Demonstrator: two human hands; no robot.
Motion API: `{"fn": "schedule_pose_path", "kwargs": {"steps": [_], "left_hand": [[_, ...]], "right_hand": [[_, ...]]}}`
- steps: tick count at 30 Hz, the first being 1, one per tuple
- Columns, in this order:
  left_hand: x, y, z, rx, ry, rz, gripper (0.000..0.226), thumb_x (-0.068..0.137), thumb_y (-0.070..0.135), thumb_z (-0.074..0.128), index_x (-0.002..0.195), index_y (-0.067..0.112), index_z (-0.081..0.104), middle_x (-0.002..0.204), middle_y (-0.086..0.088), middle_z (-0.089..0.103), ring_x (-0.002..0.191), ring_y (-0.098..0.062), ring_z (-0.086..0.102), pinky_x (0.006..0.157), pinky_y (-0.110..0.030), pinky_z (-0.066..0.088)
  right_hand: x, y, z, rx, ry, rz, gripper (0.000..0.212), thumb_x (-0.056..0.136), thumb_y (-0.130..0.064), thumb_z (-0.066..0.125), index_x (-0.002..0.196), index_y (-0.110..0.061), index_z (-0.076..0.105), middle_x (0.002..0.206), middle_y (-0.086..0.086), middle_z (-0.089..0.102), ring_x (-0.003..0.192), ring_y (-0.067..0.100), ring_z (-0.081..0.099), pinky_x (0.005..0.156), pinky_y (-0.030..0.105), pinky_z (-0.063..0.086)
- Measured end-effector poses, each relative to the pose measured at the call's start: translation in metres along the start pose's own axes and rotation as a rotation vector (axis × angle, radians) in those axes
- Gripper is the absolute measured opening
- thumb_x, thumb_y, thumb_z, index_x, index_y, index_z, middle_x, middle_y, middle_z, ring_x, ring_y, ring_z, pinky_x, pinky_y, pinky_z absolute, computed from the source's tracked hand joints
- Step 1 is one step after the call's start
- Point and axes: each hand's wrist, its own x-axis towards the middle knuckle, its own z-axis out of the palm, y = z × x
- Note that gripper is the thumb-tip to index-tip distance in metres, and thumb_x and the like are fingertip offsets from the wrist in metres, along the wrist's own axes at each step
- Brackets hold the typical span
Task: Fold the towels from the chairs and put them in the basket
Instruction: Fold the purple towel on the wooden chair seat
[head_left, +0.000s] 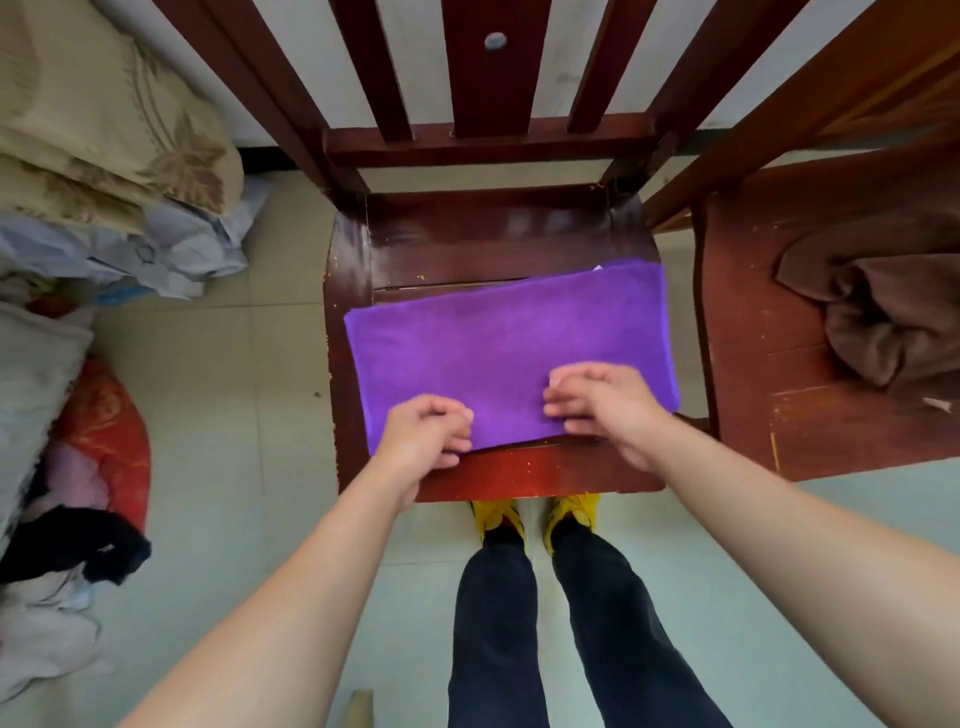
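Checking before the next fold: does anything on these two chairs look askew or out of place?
The purple towel lies flat but slightly skewed on its chair seat, a white tag poking out at its far edge. On the right-hand chair a brown towel sits crumpled, not yet folded.

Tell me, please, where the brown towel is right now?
The brown towel lies crumpled on the right-hand chair, beside the chair holding the purple towel.
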Motion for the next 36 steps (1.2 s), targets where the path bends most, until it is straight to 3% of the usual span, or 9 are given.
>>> {"fn": "schedule_pose_path", "kwargs": {"steps": [5, 8, 10, 13, 17, 23, 29, 32, 36], "left_hand": [[0.005, -0.034, -0.017, -0.013, 0.153, -0.069, 0.004, 0.085, 0.008, 0.065, 0.083, 0.010, 0.063, 0.080, -0.015, 0.074, 0.067, -0.020, 0.072, 0.062, -0.028, 0.052], [0.006, -0.040, -0.019, 0.339, 0.350, 0.071, 0.015, 0.077, 0.004, 0.069, 0.073, 0.015, 0.059, 0.076, -0.015, 0.070, 0.070, -0.029, 0.067, 0.068, -0.037, 0.055], [0.001, -0.038, -0.015, 0.725, 0.452, 0.326, 0.014, 0.075, 0.008, 0.069, 0.086, 0.015, 0.063, 0.087, -0.009, 0.064, 0.087, -0.033, 0.062, 0.076, -0.042, 0.053], [0.003, -0.026, -0.013, 1.140, 0.397, 0.636, 0.057, 0.070, 0.023, 0.078, 0.124, 0.017, 0.059, 0.126, -0.011, 0.052, 0.116, -0.034, 0.049, 0.087, -0.043, 0.047], [0.018, -0.008, -0.013, 1.402, 0.334, 0.611, 0.097, 0.067, 0.043, 0.080, 0.149, 0.028, 0.029, 0.158, -0.016, 0.015, 0.144, -0.035, 0.017, 0.107, -0.045, 0.030], [0.022, -0.004, -0.001, 1.472, 0.298, 0.579, 0.108, 0.069, 0.047, 0.078, 0.152, 0.030, 0.011, 0.160, -0.016, -0.001, 0.147, -0.035, 0.004, 0.113, -0.044, 0.024], [0.014, -0.004, 0.012, 1.452, 0.233, 0.586, 0.108, 0.071, 0.051, 0.075, 0.153, 0.029, 0.009, 0.161, -0.015, -0.003, 0.148, -0.033, 0.002, 0.113, -0.043, 0.024], [0.008, 0.004, 0.002, 1.282, 0.226, 0.557, 0.091, 0.076, 0.046, 0.073, 0.150, 0.025, 0.025, 0.160, -0.012, 0.010, 0.146, -0.030, 0.014, 0.111, -0.044, 0.030], [-0.004, 0.008, -0.032, 0.941, 0.349, 0.507, 0.048, 0.087, 0.029, 0.064, 0.132, 0.013, 0.052, 0.135, -0.012, 0.046, 0.121, -0.033, 0.047, 0.096, -0.044, 0.043]], "right_hand": [[0.004, 0.012, -0.071, -0.067, 0.253, 0.011, 0.008, 0.089, -0.012, 0.062, 0.087, -0.009, 0.069, 0.083, 0.011, 0.075, 0.066, 0.014, 0.073, 0.059, 0.023, 0.050], [0.012, 0.005, -0.098, -0.359, 0.501, -0.145, 0.006, 0.079, -0.019, 0.070, 0.074, -0.016, 0.067, 0.075, 0.005, 0.072, 0.070, 0.020, 0.070, 0.064, 0.029, 0.053], [0.020, -0.001, -0.100, -0.508, 0.592, -0.230, 0.018, 0.076, -0.032, 0.076, 0.086, -0.021, 0.066, 0.078, -0.003, 0.067, 0.082, 0.022, 0.067, 0.076, 0.032, 0.051], [0.031, -0.007, -0.086, -0.641, 0.513, -0.216, 0.049, 0.069, -0.051, 0.080, 0.104, -0.021, 0.061, 0.089, -0.005, 0.061, 0.083, 0.020, 0.058, 0.073, 0.030, 0.046], [0.040, -0.008, -0.082, -0.673, 0.502, -0.084, 0.055, 0.062, -0.051, 0.086, 0.095, -0.022, 0.052, 0.093, -0.003, 0.059, 0.080, 0.021, 0.057, 0.059, 0.028, 0.042], [0.041, -0.004, -0.096, -0.405, 0.340, 0.104, 0.038, 0.070, -0.026, 0.087, 0.096, -0.012, 0.062, 0.099, 0.007, 0.068, 0.080, 0.025, 0.068, 0.065, 0.036, 0.060], [0.006, -0.022, -0.119, -0.323, 0.181, -0.130, 0.020, 0.071, -0.009, 0.078, 0.087, -0.017, 0.070, 0.094, 0.002, 0.074, 0.070, 0.012, 0.071, 0.052, 0.018, 0.051], [-0.028, -0.048, -0.104, -0.295, -0.016, -0.216, 0.037, 0.065, -0.021, 0.079, 0.100, -0.021, 0.066, 0.094, 0.000, 0.075, 0.082, 0.018, 0.073, 0.062, 0.027, 0.054], [-0.052, -0.073, -0.032, -0.325, -0.216, -0.295, 0.033, 0.075, -0.011, 0.077, 0.096, -0.017, 0.052, 0.075, 0.002, 0.073, 0.061, 0.014, 0.067, 0.049, 0.023, 0.048]]}}
